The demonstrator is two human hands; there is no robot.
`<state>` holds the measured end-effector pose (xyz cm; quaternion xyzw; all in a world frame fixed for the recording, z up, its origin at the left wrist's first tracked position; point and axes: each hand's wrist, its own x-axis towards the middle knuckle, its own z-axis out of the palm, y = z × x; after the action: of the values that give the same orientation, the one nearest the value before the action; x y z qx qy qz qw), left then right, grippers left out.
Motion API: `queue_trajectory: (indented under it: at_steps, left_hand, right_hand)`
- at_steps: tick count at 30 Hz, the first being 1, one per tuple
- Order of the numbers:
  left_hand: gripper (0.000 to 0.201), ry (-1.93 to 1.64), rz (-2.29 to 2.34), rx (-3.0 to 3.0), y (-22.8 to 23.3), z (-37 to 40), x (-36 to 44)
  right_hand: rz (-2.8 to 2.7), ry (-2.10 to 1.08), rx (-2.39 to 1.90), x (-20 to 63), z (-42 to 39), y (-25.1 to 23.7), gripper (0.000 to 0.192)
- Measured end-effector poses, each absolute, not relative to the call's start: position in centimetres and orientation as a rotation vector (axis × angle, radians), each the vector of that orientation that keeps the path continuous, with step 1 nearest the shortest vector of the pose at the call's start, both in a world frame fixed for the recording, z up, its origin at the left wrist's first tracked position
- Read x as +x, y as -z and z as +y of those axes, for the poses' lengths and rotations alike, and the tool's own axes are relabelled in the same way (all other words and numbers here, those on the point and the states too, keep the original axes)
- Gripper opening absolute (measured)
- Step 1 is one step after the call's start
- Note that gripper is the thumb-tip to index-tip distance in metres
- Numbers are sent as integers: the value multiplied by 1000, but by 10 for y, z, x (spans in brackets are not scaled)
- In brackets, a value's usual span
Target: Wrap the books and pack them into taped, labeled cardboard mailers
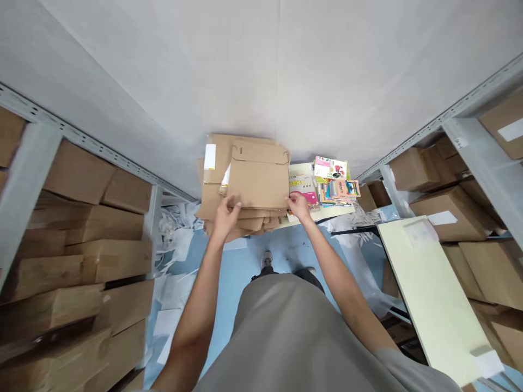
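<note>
A flat brown cardboard box, with a creased flap along its far edge, lies over a stack of flattened cardboard. My left hand grips its near left corner, thumb on top. At the near right corner, the fingers of my right hand are closed on the same box. Just left of it, a small white and yellow item sticks out, partly covered. A yellow and pink book lies just beyond my right hand. Farther right are several small colourful books in a pile.
The stack and books rest on a pale narrow table against a grey wall. Shelves with brown cartons stand left and right. A pale tabletop is at the right. White paper scraps lie on the blue floor.
</note>
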<state>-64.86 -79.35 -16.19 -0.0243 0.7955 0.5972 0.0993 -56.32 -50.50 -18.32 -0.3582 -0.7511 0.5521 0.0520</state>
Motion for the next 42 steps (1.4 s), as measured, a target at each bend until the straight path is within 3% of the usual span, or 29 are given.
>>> queue_trajectory:
  at_steps: [8, 15, 20, 27, 36, 42]
  left_hand:
    - [36, -1553, 2613, 127, 173, -801, -639]
    - [35, -1633, 2658, 292, 143, -804, -620]
    - [47, -1790, 2497, 410, 111, -782, -609]
    - [66, -1859, 1977, 579, 121, -703, -582]
    - [79, -1669, 1317, 618, 135, -584, -530]
    - [59, -1456, 1188, 647, 125, -495, -444]
  right_hand:
    - [-2230, -1678, -1097, -557, -505, 180, 15]
    - [-1979, -1809, -1090, -534, -501, 167, 44]
    - [-1620, -1938, -1066, -485, -483, 143, 58]
    - [-1400, -1853, -1173, -370, -458, 130, 54]
    - [-1056, -1657, -1267, -220, -467, 135, 53]
    - [-813, -1567, -1235, -153, -457, 147, 58]
